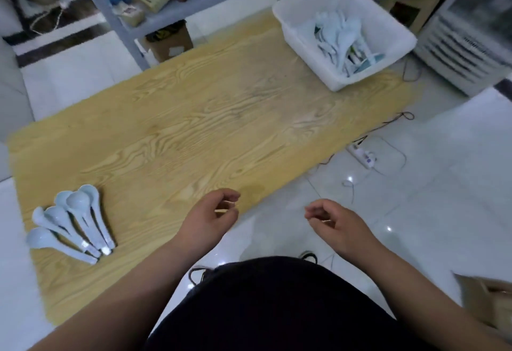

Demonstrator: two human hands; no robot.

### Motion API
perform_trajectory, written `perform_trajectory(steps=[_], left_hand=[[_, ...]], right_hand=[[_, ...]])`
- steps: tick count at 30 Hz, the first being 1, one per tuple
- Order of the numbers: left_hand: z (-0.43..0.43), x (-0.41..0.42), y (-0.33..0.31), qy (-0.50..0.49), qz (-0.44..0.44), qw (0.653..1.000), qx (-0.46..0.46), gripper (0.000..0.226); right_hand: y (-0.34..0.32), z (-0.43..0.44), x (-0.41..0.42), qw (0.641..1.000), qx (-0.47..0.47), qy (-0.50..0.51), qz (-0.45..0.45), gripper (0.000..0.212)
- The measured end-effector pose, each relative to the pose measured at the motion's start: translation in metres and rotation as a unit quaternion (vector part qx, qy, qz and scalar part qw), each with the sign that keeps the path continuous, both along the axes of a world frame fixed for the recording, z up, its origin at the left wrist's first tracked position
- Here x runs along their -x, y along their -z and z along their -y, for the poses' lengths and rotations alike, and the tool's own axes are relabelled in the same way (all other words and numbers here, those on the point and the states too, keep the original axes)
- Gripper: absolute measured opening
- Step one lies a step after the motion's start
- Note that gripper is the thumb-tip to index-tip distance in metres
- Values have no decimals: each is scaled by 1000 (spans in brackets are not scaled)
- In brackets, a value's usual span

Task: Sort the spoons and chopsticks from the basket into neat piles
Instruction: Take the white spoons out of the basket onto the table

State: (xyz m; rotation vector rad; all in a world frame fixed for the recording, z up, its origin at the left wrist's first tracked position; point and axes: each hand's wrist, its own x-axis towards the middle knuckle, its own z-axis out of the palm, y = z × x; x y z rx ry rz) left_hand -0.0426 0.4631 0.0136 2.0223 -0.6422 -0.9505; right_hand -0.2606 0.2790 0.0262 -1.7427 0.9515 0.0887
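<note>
A white plastic basket (393,32) stands at the far right end of the wooden table (210,118); inside lies a heap of pale blue spoons and wrapped chopsticks (343,43). Several pale blue spoons (74,223) lie fanned in a pile at the table's near left, handles meeting toward me. My left hand (213,215) hovers over the table's near edge with loosely curled fingers and holds nothing. My right hand (332,220) hangs beyond the table edge, above the floor, fingers also loosely curled and empty.
A grey shelf (155,15) with boxes and bottles stands behind the table. A white fan heater (465,54) sits right of the basket. A power strip (363,156) and cables lie on the white tiled floor at right. A cardboard box (490,300) shows at the lower right.
</note>
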Motion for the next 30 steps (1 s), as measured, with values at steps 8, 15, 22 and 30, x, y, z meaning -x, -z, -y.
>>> perform_trajectory(steps=[8,15,22,30], left_hand=[[109,77,-16,29,1,1000,2,24],[165,91,-11,57,-6,998,-14,24],[251,65,-1,92,-29,995,-9,23],[352,11,-6,87,15,996,32,23]], right_hand=[[-4,97,83,996,-14,82,37,20],[0,173,79,996,-1,82,26,19],[-5,247,61,996,22,85,-6,21],[0,315,36,998,23,63,-14,21]])
